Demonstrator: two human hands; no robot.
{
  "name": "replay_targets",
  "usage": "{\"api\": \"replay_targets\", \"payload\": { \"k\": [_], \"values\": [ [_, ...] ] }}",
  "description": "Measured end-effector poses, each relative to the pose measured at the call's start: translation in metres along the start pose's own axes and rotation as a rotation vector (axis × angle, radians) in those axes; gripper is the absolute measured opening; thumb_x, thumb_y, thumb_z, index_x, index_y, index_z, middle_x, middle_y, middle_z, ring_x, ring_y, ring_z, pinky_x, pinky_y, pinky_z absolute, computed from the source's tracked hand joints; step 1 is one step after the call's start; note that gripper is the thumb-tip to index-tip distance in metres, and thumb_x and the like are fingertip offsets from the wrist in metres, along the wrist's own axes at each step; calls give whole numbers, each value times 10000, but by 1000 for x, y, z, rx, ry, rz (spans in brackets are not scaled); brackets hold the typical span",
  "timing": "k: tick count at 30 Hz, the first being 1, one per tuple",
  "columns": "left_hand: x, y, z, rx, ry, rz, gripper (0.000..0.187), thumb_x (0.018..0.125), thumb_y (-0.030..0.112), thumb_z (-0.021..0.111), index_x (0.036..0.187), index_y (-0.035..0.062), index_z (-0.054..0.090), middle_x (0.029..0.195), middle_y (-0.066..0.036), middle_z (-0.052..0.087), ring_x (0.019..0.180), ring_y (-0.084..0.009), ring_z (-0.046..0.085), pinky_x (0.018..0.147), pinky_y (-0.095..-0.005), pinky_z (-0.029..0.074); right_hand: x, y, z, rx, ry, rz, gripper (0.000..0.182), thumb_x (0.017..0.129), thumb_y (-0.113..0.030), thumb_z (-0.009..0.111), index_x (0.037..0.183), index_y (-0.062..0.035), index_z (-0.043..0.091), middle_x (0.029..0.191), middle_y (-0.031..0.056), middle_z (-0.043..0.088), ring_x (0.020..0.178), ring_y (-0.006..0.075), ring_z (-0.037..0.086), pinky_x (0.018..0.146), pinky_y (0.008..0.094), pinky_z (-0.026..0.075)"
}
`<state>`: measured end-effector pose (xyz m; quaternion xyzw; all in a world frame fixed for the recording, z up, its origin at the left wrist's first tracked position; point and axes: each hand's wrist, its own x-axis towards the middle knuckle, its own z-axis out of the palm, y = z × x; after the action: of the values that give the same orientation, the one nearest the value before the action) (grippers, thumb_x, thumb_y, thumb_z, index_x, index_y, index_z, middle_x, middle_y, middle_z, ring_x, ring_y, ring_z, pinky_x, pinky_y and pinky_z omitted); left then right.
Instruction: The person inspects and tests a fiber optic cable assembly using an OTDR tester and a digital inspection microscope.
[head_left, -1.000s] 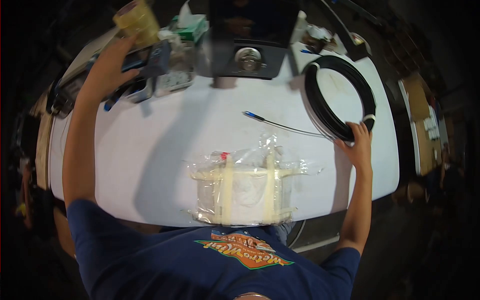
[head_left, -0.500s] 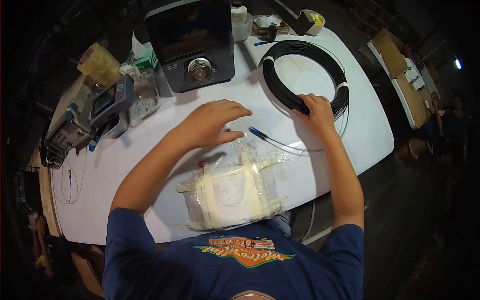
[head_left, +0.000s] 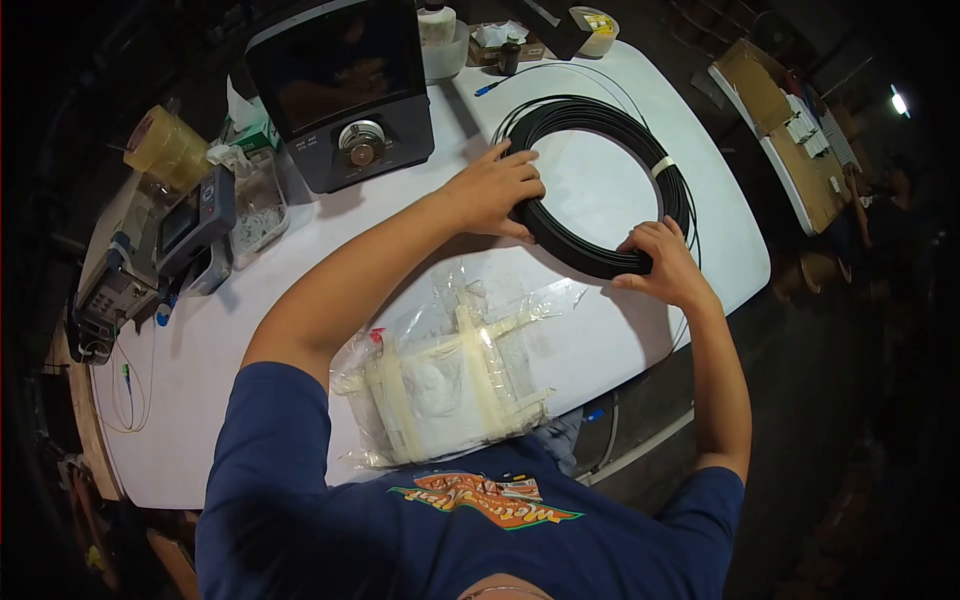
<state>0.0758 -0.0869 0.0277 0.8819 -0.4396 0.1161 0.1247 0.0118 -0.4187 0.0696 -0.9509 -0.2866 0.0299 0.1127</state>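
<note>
A thick coil of black cable (head_left: pixel 565 243) lies on the white table, bound with a pale tie (head_left: pixel 663 165) on its right side. My left hand (head_left: pixel 497 195) is closed around the coil's left side, fingers over the top and thumb at the near edge. At the near right, my right hand (head_left: pixel 665 262) grips the same coil with fingers inside the ring and thumb outside. One cable end with a blue connector (head_left: pixel 485 89) rests beyond the coil. Another blue connector (head_left: pixel 595 413) hangs past the table's near edge.
A taped clear plastic packet (head_left: pixel 440 385) lies before my chest. Left of the coil stands a black device with a screen (head_left: pixel 345 110). Farther left are tape rolls (head_left: pixel 165 148), a tissue box (head_left: pixel 252 130), a clear bin (head_left: pixel 262 220) and a handheld instrument (head_left: pixel 195 220).
My left hand has moved from above the packet to the coil's left side and taken hold. The nearer blue connector has gone from the tabletop to below the near edge. My right hand stays on the coil.
</note>
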Motion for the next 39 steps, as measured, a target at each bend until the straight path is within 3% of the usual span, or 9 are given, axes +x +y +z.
{"api": "replay_targets", "payload": {
  "k": [3,8,13,16,20,23,29,33,39],
  "values": [
    [5,24,13,-25,28,45,555,762,466,831,1147,113,644,1097,-69,639,1243,-262,560,1209,-600,264,-4,15,-14,6,-80,57,487,625,-333,933,991,-99,712,1040,69,682,1203,302,590,1213,600,241],
    [6,79,23,-59,23,17,533,790,426,813,1171,98,637,1083,-70,653,1157,-264,603,1195,-576,303,-13,34,-43,9,-257,148,478,518,-194,962,940,-126,747,1089,22,680,1251,259,557,1231,596,229],
    [9,99,29,-167,20,149,542,830,405,788,1240,92,622,1092,-79,661,1123,-260,624,1157,-514,364,-23,41,-52,-199,-334,221,554,460,-105,959,987,-137,792,1386,74,616,1456,318,422,1200,611,299],
    [9,73,16,-145,15,172,532,843,413,779,1241,93,630,1109,-73,664,1130,-259,622,1165,-525,353,-26,33,-45,-378,-328,283,719,492,-8,920,1173,-170,759,1472,139,560,1481,360,393,1184,529,379],
    [12,62,24,-59,30,163,471,819,446,779,1137,114,678,1087,-60,672,1115,-254,626,1178,-542,334,-12,31,-71,61,-361,227,718,607,-80,798,1315,-117,686,1435,174,594,1361,364,531,1143,440,440],
    [12,94,35,-157,127,100,461,800,445,779,1102,110,687,1018,-49,685,1085,-249,635,1170,-533,342,17,28,-71,281,-121,184,610,715,-168,760,1304,-36,681,1295,193,689,1247,333,627,1071,409,483],
    [23,153,50,-216,173,144,400,778,485,776,914,119,689,878,-34,646,874,-241,630,802,-393,477,117,52,-11,182,372,174,446,861,-237,769,1247,-23,707,1218,193,718,1109,353,693,998,396,521],
    [25,169,48,-254,80,131,412,796,469,781,913,87,684,897,-56,646,900,-251,632,837,-396,478,173,47,15,105,387,328,540,861,-307,768,1301,-14,661,1189,209,719,1141,387,674,1006,421,517],
    [7,144,27,-268,-50,182,453,826,412,782,1093,62,675,995,-84,648,1043,-264,623,1102,-493,404,225,54,27,-2,274,446,588,879,-390,717,1323,-15,630,1247,227,698,1167,387,667,997,434,525]
  ]
}}
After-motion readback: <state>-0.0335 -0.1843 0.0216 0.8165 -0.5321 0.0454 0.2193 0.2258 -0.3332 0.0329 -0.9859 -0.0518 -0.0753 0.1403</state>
